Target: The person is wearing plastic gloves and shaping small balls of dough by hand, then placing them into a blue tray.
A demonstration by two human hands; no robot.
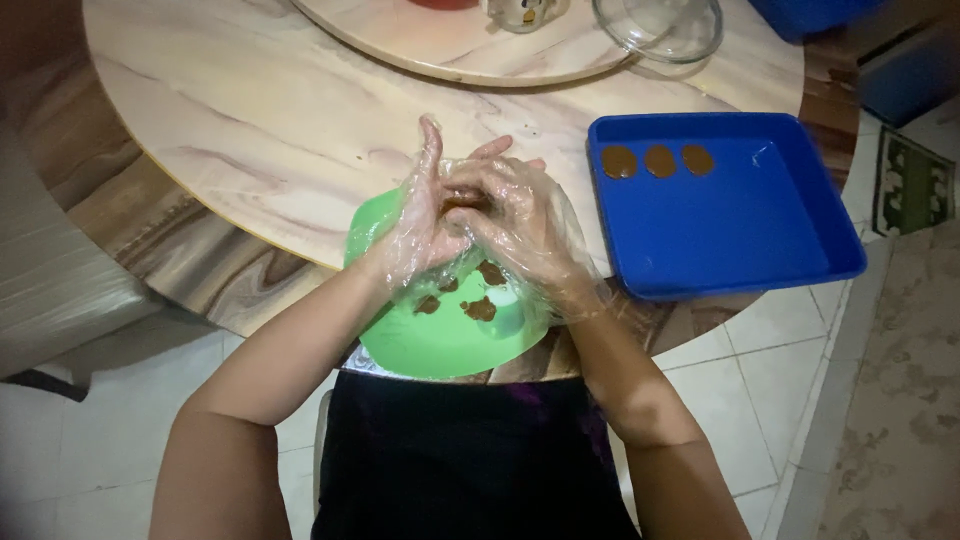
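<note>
Gloved left hand [420,225] and right hand [515,215] press brown dough [462,203] between them above a green bowl [440,345]; beside it, a blue tray [740,225] on the desk [260,120].

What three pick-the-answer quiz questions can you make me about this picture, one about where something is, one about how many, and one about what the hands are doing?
1. Where are the brown patties?
A. On the floor
B. In the blue tray
C. On the round turntable

2. How many brown patties lie in the tray?
A. Three
B. One
C. Six

3. What are the hands doing?
A. Resting flat on the table
B. Pressed together around a brown lump
C. Lifting the tray

Answers:
1 B, they sit in a row along the tray's far edge.
2 A, three ovals show.
3 B, the left hand and right hand, in clear plastic gloves, close together over the green bowl.
</note>
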